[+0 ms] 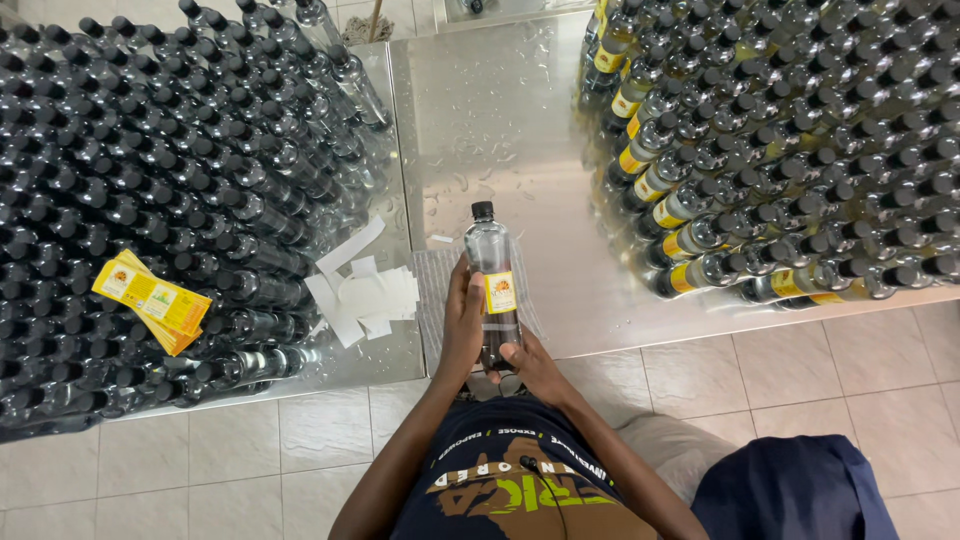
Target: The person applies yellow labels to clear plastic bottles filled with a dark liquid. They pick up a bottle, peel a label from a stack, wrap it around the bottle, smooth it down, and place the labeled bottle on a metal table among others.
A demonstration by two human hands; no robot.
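Note:
I hold a clear plastic bottle [491, 262] with a black cap, upright over the front edge of the metal table [500, 120]. A yellow label [500, 292] sits on its side. My left hand [462, 325] wraps the bottle's left side, thumb near the label. My right hand [533, 367] grips the bottle's base from below right.
Many unlabelled black-capped bottles [150, 180] crowd the left table. Labelled bottles [780, 150] fill the right side. A stack of yellow labels [152, 300] lies on the left bottles. White backing strips [360, 290] litter the table. Tiled floor [250, 460] lies below.

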